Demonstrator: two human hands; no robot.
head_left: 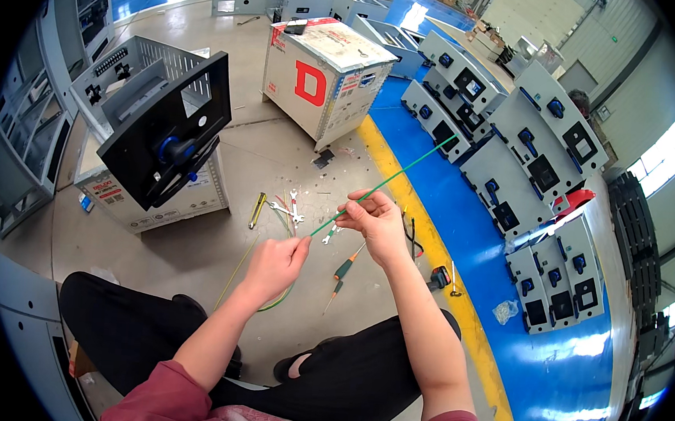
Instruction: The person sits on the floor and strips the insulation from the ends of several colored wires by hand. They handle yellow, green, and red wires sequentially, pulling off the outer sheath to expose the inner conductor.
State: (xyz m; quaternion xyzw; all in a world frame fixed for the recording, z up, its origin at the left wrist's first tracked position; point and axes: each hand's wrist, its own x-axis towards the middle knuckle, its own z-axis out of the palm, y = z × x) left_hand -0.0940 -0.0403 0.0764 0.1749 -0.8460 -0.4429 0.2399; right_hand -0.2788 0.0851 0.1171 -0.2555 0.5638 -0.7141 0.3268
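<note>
A thin green wire (413,166) stretches between my hands, and its far end sticks out up and to the right. My left hand (277,264) is closed in a fist around the wire. A little higher and to the right, my right hand (376,222) pinches the same wire between thumb and fingers. Below the left fist a yellow-green length of wire (275,303) curves toward the floor; whether it is the same piece I cannot tell. Wrenches (295,207) and a green-and-orange screwdriver (344,268) lie on the floor just beyond and below my hands.
A yellow-handled tool (257,210) lies left of the wrenches; a power tool (439,278) sits at the right. Ahead stands a wooden crate (292,82). Left, a grey metal cabinet with a black door (202,127) rests on another crate. Grey panels (504,175) with switches line the blue floor.
</note>
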